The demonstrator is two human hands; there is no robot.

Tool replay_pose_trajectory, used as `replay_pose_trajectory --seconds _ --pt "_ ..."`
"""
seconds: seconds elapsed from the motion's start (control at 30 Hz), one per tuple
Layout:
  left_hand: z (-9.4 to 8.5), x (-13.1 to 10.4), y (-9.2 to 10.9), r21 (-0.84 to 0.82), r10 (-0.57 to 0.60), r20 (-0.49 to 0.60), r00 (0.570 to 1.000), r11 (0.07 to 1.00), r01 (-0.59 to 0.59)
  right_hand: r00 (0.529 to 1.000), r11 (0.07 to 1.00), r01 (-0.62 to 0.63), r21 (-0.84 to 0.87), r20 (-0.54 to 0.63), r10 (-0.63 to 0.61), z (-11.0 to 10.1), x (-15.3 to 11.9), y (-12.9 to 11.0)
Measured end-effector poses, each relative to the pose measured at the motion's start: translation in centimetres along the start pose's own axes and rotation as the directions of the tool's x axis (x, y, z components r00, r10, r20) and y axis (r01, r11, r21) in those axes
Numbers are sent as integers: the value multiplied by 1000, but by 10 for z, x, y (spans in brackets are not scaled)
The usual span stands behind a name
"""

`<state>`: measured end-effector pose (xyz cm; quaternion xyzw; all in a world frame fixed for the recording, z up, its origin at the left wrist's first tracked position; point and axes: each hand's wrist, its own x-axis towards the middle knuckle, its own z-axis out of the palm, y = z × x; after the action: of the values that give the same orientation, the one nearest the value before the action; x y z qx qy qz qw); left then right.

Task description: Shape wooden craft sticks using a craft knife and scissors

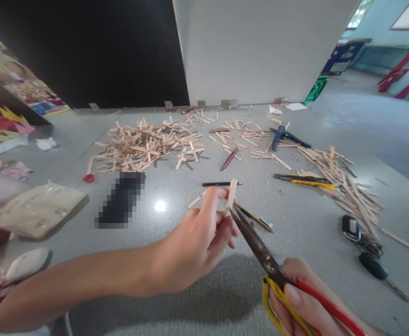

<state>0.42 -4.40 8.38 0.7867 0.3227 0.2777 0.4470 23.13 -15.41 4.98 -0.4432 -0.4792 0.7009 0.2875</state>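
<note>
Near the middle, my left hand pinches a short, pale wooden stick between thumb and fingers, its rounded end pointing up. My right hand is wrapped round the handles of scissors, one handle yellow and one red. The blades reach up and left, their tips at the lower end of the stick by my left fingertips. Whether the blades touch the wood is too small to tell. Behind my left hand lie a black pen, a slotted stick and a thin dark-and-gold tool.
A heap of wooden sticks lies at the back left, more sticks at the right. Around them are a blue cutter tool, a yellow knife, keys, a dark blurred object and a plastic bag. An upright panel stands behind.
</note>
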Motion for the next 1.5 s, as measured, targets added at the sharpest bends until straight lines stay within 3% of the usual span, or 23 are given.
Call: replay_pose_trajectory --seconds 0.3,0.43,0.57,0.7,0.87,1.1,1.17,1.23,1.3,1.33,1.4,1.47,1.5 --pt "3 -2 -1 23 3 -49 999 1000 -2 999 997 -27 75 -40 30 -2 -4 15" --pt "-2 0 4 -12 2 -110 994 1000 -4 1000 979 -12 206 11 10 -4 -1 21" --pt "-7 2 8 -107 -87 -176 980 992 69 1000 972 28 233 -11 -26 -3 0 14" --pt "-9 5 11 -323 -187 -143 972 937 132 999 978 -23 209 -29 30 -2 -1 6" --pt "-10 6 14 -429 -232 -50 972 884 189 996 975 -57 216 -50 69 -4 -1 8" --pt "-11 6 15 -485 -253 38 967 841 239 997 985 -37 170 -54 47 -3 -2 7" --pt "-12 7 15 -490 -251 19 968 841 228 995 996 -39 80 -88 46 -3 -1 1" --pt "-16 9 15 -466 -248 -35 968 861 204 990 993 -12 -115 -143 -5 -8 4 -11" --pt "-23 13 14 -415 -238 -98 966 892 178 967 916 24 -401 -223 -123 -21 12 -24" --pt "-28 15 13 -390 -237 -115 965 904 175 951 832 -20 -555 -267 -156 -31 17 -30" --pt "-37 20 7 -354 -260 -122 958 913 203 861 598 -210 -773 -436 -260 -56 25 -37" --pt "-44 24 -2 -334 -273 -104 957 915 225 761 353 -487 -799 -587 -276 -86 30 -38" --pt "-46 25 -8 -332 -275 -94 957 915 230 731 268 -568 -778 -626 -270 -101 31 -36"
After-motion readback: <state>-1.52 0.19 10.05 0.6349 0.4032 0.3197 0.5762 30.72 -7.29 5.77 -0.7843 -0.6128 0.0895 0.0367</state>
